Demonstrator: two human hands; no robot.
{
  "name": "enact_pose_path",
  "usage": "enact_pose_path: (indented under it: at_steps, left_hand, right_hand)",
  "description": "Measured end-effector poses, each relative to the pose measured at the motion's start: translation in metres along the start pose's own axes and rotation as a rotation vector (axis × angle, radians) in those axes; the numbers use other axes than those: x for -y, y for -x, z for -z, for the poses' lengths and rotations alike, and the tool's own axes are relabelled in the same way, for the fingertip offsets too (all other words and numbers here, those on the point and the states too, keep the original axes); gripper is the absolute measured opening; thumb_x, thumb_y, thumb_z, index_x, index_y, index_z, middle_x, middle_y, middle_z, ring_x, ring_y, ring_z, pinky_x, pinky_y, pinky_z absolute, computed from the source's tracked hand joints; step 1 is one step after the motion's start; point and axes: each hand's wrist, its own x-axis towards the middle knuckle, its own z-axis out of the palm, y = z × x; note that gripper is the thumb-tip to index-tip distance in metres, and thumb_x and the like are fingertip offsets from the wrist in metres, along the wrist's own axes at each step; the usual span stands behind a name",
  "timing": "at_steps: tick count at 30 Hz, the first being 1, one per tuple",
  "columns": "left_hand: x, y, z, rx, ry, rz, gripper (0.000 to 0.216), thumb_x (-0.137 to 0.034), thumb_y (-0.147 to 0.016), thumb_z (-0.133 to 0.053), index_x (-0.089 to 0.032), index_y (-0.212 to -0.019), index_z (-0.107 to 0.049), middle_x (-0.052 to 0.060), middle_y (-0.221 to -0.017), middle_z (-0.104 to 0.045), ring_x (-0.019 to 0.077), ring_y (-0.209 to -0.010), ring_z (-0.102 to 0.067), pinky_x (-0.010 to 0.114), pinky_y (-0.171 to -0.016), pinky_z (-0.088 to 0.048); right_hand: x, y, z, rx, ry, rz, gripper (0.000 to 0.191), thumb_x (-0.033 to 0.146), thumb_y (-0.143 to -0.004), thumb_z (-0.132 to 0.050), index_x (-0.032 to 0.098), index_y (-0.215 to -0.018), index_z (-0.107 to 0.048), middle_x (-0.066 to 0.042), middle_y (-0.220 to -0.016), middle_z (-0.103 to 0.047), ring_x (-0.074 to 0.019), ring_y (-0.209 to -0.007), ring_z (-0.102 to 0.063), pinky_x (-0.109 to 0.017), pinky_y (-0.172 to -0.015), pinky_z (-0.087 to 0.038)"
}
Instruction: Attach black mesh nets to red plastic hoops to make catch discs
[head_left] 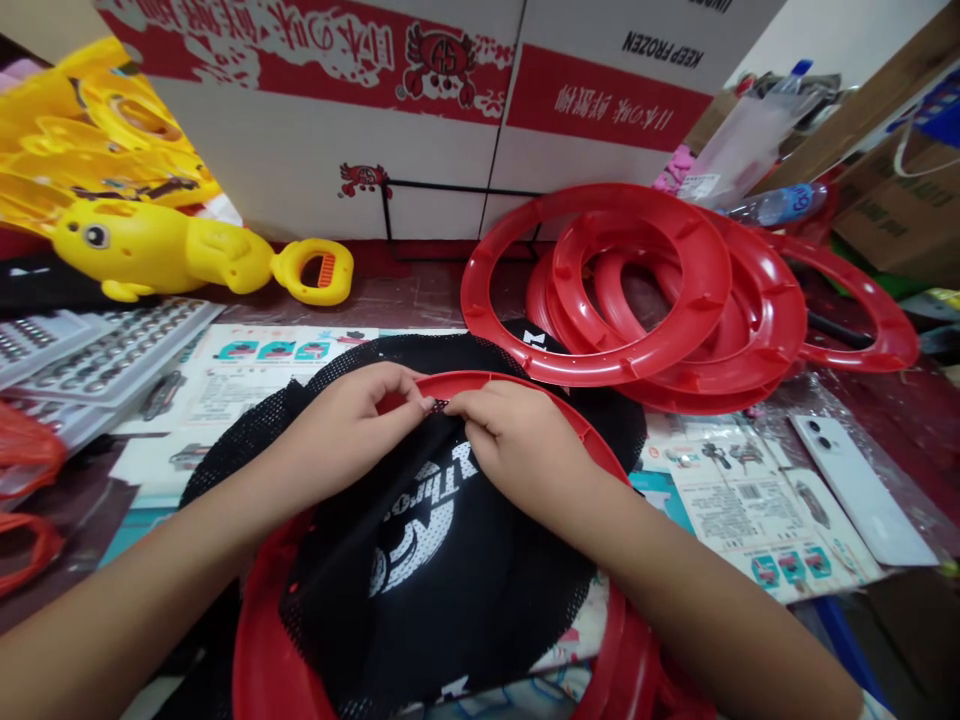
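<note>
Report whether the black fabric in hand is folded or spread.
Partly folded: the left hand and right hand pinch the black fabric, and a fold hides some white print; lower down, it lies spread.

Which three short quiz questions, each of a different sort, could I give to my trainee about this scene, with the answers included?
1. True or false: several round red plastic rings are piled beyond the right hand.

2. What do the fingers of the right hand and the left hand hold?
A) a clear plastic bottle
B) black mesh fabric with white print
C) a white rectangular phone

3. Fill the gap: the yellow plastic animal-shaped toy lies toward the picture's ____ side.

Key: 1. True. 2. B. 3. Left.
</note>
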Motion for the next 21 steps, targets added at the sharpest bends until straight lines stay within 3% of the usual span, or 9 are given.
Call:
enact_pose_path:
  at_steps: [6,16,19,21]
  left_hand:
    - [-0.003,-0.001,-0.005,-0.077,-0.117,-0.013,0.018,-0.034,-0.083,-0.05,-0.021,-0.071,-0.052,0.0,-0.08,-0.059,0.0181,-0.073,-0.052,0.031,-0.068,-0.039]
    - [-0.006,0.0,-0.006,-0.094,-0.191,0.019,0.015,-0.03,-0.079,-0.05,-0.021,-0.068,-0.051,0.0,-0.079,-0.061,0.0186,-0.073,-0.054,0.032,-0.066,-0.04]
    - [-0.003,0.002,-0.006,-0.086,-0.176,-0.026,0.01,-0.031,-0.082,-0.052,-0.021,-0.083,-0.055,0.001,-0.089,-0.064,0.0199,-0.079,-0.059,0.033,-0.068,-0.044]
    - [-0.001,0.004,-0.007,-0.076,-0.203,-0.098,0.019,-0.033,-0.085,-0.052,-0.022,-0.1,-0.055,0.003,-0.099,-0.064,0.0217,-0.087,-0.061,0.035,-0.073,-0.048]
  right_hand:
    - [-0.003,-0.001,-0.003,0.039,0.115,-0.01,0.033,0.006,-0.088,-0.046,0.014,-0.107,-0.072,-0.009,-0.089,-0.069,-0.0181,-0.081,-0.06,-0.03,-0.078,-0.046]
    - [0.002,-0.001,-0.001,0.16,0.218,-0.01,0.039,0.004,-0.087,-0.045,0.018,-0.114,-0.069,-0.01,-0.094,-0.068,-0.0196,-0.085,-0.062,-0.03,-0.074,-0.044]
    - [0.004,-0.001,0.003,0.113,0.103,-0.059,0.032,0.006,-0.089,-0.047,0.016,-0.109,-0.069,-0.01,-0.096,-0.07,-0.0192,-0.087,-0.064,-0.03,-0.076,-0.045]
    - [0.004,-0.001,0.007,0.038,-0.008,-0.157,0.026,0.011,-0.09,-0.049,0.014,-0.11,-0.065,-0.009,-0.093,-0.071,-0.018,-0.081,-0.065,-0.028,-0.071,-0.045]
